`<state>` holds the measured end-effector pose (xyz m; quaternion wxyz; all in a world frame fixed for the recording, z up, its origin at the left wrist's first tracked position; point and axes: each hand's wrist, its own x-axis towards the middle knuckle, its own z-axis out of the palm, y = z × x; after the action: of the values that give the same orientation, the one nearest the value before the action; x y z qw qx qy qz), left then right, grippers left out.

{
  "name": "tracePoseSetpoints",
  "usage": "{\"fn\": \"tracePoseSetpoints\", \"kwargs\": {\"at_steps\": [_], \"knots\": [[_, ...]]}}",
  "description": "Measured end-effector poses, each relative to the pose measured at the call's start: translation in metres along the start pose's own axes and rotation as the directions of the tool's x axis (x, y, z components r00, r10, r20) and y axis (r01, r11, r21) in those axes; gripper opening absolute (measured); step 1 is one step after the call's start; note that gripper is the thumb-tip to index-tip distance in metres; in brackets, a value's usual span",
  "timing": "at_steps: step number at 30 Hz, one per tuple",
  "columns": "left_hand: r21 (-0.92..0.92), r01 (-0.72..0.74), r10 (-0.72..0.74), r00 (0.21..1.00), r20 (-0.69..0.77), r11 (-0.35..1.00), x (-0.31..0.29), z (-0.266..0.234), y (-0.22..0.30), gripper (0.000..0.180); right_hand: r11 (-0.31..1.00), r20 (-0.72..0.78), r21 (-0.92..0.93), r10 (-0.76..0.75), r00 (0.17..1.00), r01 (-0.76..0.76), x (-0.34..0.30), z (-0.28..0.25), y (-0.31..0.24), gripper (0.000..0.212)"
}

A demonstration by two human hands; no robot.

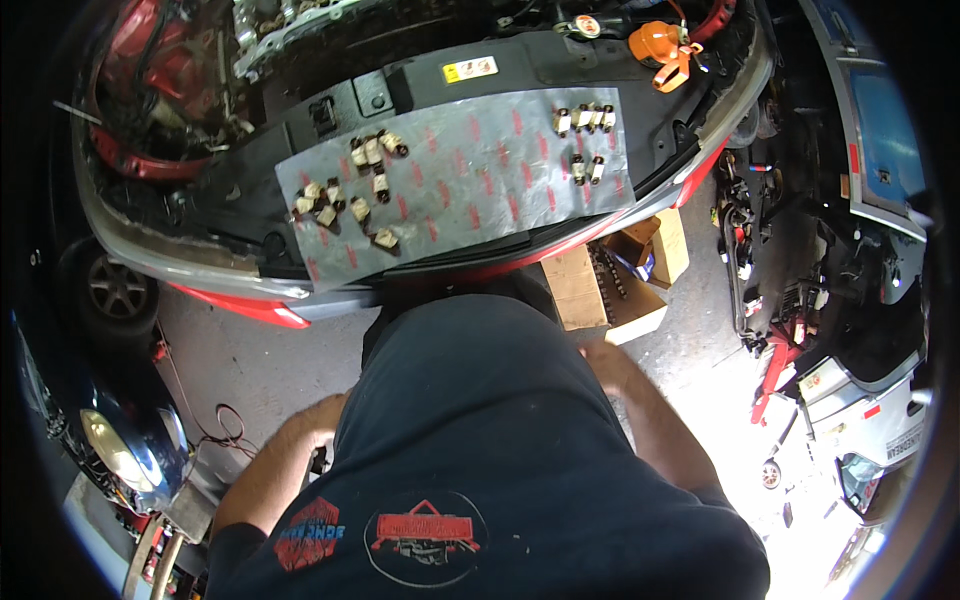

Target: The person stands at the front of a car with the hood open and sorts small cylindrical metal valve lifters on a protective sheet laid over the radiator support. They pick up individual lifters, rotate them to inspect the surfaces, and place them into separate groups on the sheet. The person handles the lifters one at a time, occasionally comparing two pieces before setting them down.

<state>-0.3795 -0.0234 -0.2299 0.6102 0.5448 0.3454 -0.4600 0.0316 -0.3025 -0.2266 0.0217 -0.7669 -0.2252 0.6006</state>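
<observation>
My left hand point(328, 412) hangs low at my left side, and its fingers are hidden by the dark shirt point(470, 420). Beside my right hip is my right hand point(597, 354), also mostly covered, close to an open cardboard box point(572, 290) on the floor. What either hand holds, if anything, is out of sight. In front of me a grey sheet with red print point(450, 170) lies across the front of an open car. Small dark cylinders with cream tape point(372, 152) stand and lie at its left; several more taped cylinders point(596, 118) are grouped at its right.
An orange container with a strap point(655, 45) sits at the engine bay's right corner. The cardboard box holds rows of dark parts point(608, 270). A blue car point(130, 450) is at left, near a red cord point(228, 430); a red jack-like tool point(772, 378) lies at right.
</observation>
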Motion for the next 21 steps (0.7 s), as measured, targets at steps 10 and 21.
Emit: {"fn": "tracePoseSetpoints", "kwargs": {"at_steps": [10, 21], "knots": [[-0.024, -0.005, -0.002, 0.957, -0.289, 1.0, -0.051, -0.061, 0.052, 0.059, 0.7, -0.606, -0.321, -0.669, 0.429, 0.638, 0.09, -0.022, -0.279, 0.036], [-0.016, -0.649, 0.477, 0.575, -0.665, 0.76, -0.039, -0.079, 0.12, 0.029, 0.834, -0.641, -0.197, -0.507, 0.576, 0.515, 0.11, -0.019, -0.304, 0.034]]}}
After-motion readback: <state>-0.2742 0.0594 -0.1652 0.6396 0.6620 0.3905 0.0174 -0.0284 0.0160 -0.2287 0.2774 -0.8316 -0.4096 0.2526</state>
